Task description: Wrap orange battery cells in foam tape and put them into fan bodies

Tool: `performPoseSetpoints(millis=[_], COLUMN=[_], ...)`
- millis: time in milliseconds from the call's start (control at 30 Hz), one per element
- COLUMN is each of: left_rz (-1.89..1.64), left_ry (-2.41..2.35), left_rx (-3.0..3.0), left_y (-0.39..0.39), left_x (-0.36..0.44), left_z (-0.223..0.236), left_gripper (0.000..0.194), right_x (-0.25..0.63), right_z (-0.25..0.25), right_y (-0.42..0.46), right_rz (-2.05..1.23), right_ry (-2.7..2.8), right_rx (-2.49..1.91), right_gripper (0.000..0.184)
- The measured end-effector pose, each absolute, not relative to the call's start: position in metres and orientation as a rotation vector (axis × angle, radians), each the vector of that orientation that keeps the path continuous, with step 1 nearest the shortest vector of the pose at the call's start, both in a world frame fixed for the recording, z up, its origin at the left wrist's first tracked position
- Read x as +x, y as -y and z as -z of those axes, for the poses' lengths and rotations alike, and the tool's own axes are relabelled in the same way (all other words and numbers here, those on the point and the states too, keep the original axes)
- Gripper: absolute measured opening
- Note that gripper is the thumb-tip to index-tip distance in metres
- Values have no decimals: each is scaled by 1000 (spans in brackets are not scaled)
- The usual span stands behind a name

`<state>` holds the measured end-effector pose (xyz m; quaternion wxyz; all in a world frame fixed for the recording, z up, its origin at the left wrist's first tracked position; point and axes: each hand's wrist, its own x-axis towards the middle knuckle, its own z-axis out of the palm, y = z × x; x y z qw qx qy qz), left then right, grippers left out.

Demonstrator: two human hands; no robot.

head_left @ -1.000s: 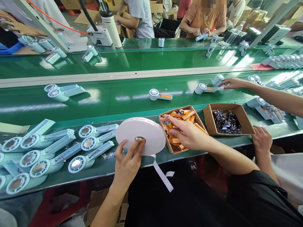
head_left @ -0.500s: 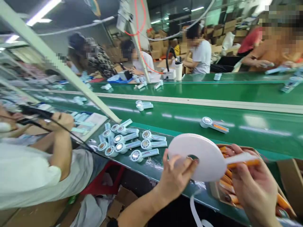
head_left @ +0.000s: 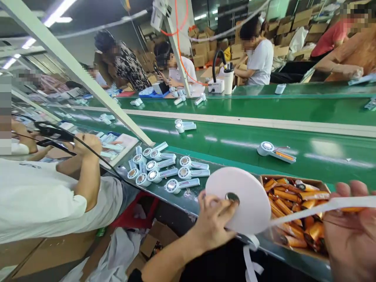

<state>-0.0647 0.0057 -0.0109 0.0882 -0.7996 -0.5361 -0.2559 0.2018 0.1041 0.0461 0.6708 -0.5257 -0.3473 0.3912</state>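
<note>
My left hand (head_left: 216,225) grips a large roll of white tape (head_left: 252,199), with fingers at its centre hole. From the roll a white strip (head_left: 308,208) stretches right, across to my right hand (head_left: 349,235). That hand, partly cut off by the frame edge, holds an orange-wrapped battery (head_left: 351,210) against the strip. Beneath the strip stands a cardboard box (head_left: 293,178) full of orange batteries (head_left: 313,231). Loose white tape (head_left: 249,262) dangles below the roll. Left of the roll, several light-blue handheld fan bodies (head_left: 173,186) lie on the bench.
A green conveyor belt (head_left: 229,135) runs behind the bench, carrying a fan body with an orange battery (head_left: 276,152). A slanted metal post (head_left: 79,78) rises at left. A co-worker in a white shirt (head_left: 38,196) sits at left; several others work across the belt.
My right hand has moved right, away from the roll, drawing out a longer strip of tape. More of the battery box shows. The view has shifted slightly.
</note>
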Motion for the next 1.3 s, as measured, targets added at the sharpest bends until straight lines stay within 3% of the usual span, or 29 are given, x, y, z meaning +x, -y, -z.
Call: performPoseSetpoints(millis=[100,500,733,900,1067,1167,1300], left_rz=[689,949,941,908,771,591,332], left_ry=[1601,1539,1554,1457,1310,1260,1505], left_rx=[-2504,-2471,-2412,-2443,-2725,-2904,-2872], left_y=[-14,-3,-7,-10,4,3,-28], left_x=[-75,-49,-61,-61,-62,-82,-122], left_z=[6,12,6,2,7,8,11], left_gripper=[71,55,59,56,47,53,79], right_x=[189,146,162,147,179,209,215], right_z=[-44,-6,-21,-14,-33,-49,-43], right_y=[-100,-79,-86,-76,-97,-118,-113], right_rz=[-968,-1020,-797,-947,-912,-640,-852], right_ry=[803,932,991,1000,966,880,1031], right_rx=[-1075,-975,-1048,-1053,-995,-936,-1063], right_gripper=[34,65,58,65,42,42,51])
